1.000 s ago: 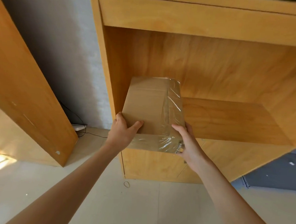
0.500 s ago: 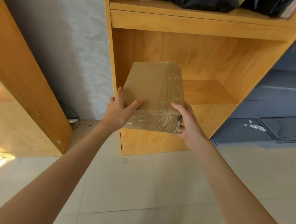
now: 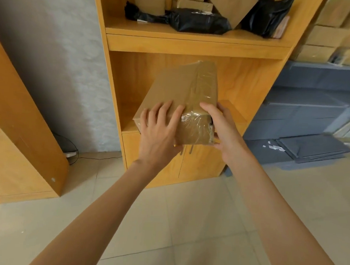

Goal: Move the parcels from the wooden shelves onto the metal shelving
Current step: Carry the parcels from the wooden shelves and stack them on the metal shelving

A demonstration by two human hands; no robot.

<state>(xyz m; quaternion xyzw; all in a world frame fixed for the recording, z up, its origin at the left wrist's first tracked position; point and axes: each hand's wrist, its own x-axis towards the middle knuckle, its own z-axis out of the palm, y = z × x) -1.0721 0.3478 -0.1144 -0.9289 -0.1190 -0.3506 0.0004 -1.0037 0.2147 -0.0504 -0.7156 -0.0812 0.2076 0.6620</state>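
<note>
A taped brown cardboard parcel (image 3: 182,92) is held in the air in front of the wooden shelf unit (image 3: 195,47). My left hand (image 3: 159,131) lies over its near left end with fingers spread on top and the thumb beside them. My right hand (image 3: 221,127) grips its near right corner, thumb on top and fingers underneath. On the shelf above lie black bagged parcels (image 3: 199,20) and several brown boxes (image 3: 149,1). The grey metal shelving (image 3: 306,111) stands to the right, with stacked cardboard boxes (image 3: 327,35) on it.
A second wooden unit (image 3: 17,122) leans in at the left. A cable and a power strip (image 3: 70,153) lie on the floor by the grey wall. Pale floor tiles (image 3: 174,224) stretch below my arms.
The parcel has come out of the lower shelf compartment and toward me. My view has pulled back and up, showing the upper shelf. My left hand has shifted from the side onto the top.
</note>
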